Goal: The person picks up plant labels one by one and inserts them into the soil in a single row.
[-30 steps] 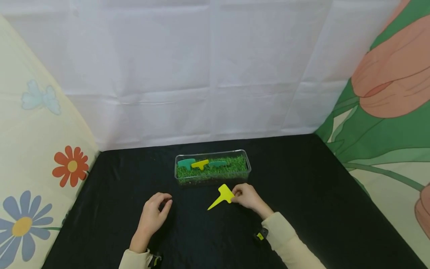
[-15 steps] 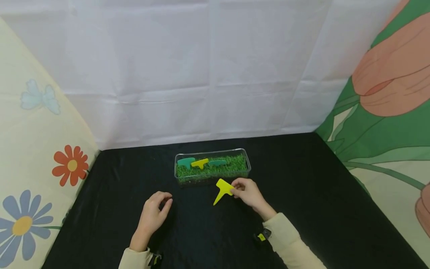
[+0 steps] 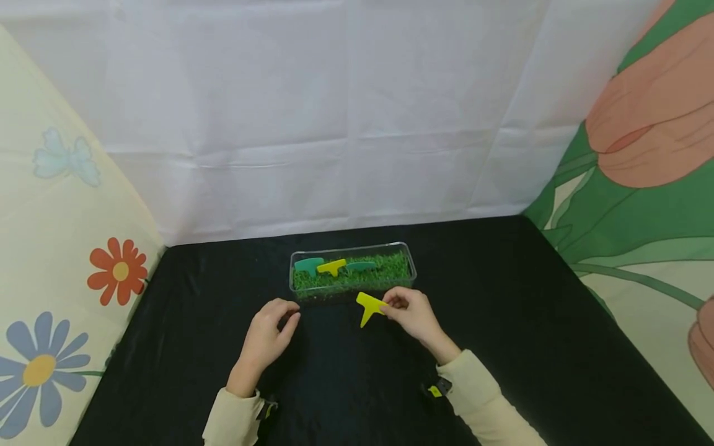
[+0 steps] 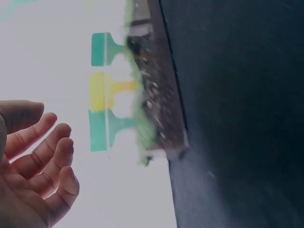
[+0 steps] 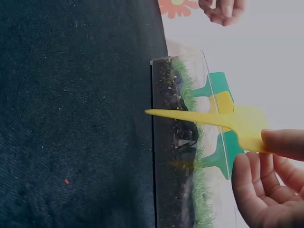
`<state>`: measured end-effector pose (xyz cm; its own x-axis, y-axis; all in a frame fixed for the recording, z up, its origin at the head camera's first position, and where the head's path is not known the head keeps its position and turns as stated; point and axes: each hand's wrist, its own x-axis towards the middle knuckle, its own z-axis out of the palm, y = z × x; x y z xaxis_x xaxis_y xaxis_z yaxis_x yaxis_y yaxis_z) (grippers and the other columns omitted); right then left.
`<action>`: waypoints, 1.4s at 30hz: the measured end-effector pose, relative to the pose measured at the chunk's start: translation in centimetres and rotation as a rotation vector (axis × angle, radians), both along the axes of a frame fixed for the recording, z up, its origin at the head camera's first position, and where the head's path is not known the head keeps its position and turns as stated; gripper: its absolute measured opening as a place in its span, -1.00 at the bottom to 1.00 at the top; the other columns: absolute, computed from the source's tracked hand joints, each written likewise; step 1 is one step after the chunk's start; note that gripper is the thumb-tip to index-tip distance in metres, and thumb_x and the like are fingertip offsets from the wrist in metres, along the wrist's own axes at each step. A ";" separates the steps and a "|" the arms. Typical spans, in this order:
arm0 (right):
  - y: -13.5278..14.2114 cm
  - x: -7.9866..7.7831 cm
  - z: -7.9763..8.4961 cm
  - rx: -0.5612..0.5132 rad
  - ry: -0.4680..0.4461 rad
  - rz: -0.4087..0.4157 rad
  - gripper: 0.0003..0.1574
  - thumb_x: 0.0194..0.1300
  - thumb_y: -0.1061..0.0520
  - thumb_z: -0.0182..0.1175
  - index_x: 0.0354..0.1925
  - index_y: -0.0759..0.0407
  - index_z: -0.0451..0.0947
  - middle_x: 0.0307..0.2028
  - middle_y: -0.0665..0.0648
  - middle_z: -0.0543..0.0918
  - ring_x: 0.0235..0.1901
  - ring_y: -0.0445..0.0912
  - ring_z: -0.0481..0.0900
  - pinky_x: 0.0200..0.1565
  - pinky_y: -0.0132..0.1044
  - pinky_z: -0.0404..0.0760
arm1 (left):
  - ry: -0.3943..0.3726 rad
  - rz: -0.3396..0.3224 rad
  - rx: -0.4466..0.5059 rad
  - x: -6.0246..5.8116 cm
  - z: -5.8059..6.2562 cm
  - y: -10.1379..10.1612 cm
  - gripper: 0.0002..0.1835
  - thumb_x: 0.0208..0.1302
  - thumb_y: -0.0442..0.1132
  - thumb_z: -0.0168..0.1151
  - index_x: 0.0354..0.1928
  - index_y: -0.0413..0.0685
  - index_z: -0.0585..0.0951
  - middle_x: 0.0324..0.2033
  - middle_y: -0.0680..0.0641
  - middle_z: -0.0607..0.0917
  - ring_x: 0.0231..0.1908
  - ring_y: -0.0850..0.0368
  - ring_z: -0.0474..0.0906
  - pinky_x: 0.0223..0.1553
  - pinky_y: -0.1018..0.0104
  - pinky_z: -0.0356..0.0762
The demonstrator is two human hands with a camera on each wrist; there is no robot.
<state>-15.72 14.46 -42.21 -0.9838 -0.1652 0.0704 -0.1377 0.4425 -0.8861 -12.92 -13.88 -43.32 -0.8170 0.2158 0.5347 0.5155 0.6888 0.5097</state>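
Observation:
A yellow T-shaped plant label is pinched by one end of its head between the thumb and fingers of my right hand. Its spike points downward, in front of a clear plastic planter of grass. Two green plant labels and another yellow one stand in a row in the grass, toward the left and middle. My left hand hovers near the planter's front left corner, fingers loosely bent and holding nothing. In the left wrist view, dark soil shows through the planter's wall.
The planter stands on a black cloth-covered table. White cloth hangs behind it, with flower-printed cloth on both sides. A small red speck lies on the black cloth.
My right hand has carried the yellow label slightly up toward the planter, its spike swinging from slanting left to nearly downward. My left hand has moved up and right, closer to the planter.

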 end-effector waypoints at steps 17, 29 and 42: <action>-0.4 0.6 0.9 0.052 0.130 0.045 -0.93 0.04 0.32 0.29 -0.44 0.26 0.56 -0.49 0.06 0.59 -0.48 -0.12 0.52 -0.42 -0.34 0.54 | 0.048 -0.210 -0.059 -2.3 2.7 6.2 -0.79 0.07 -0.36 0.31 -0.20 -0.12 0.60 -0.31 -0.04 0.59 -0.29 0.12 0.50 -0.29 0.30 0.51; -0.4 0.7 1.1 0.056 0.182 0.062 -0.92 0.05 0.31 0.30 -0.44 0.23 0.56 -0.49 0.05 0.58 -0.50 -0.14 0.52 -0.44 -0.35 0.54 | -0.052 -0.281 -0.049 -3.4 2.4 8.0 -0.85 0.12 -0.38 0.25 -0.23 -0.17 0.60 -0.29 -0.03 0.59 -0.27 0.10 0.52 -0.25 0.26 0.52; -0.2 0.7 1.2 0.090 0.205 0.078 -0.91 0.04 0.32 0.30 -0.43 0.21 0.56 -0.48 0.05 0.59 -0.51 -0.16 0.52 -0.43 -0.35 0.54 | -0.079 -0.316 -0.067 -3.8 2.2 8.4 -0.92 0.15 -0.45 0.20 -0.37 -0.14 0.57 -0.41 -0.03 0.58 -0.38 0.14 0.50 -0.29 0.29 0.50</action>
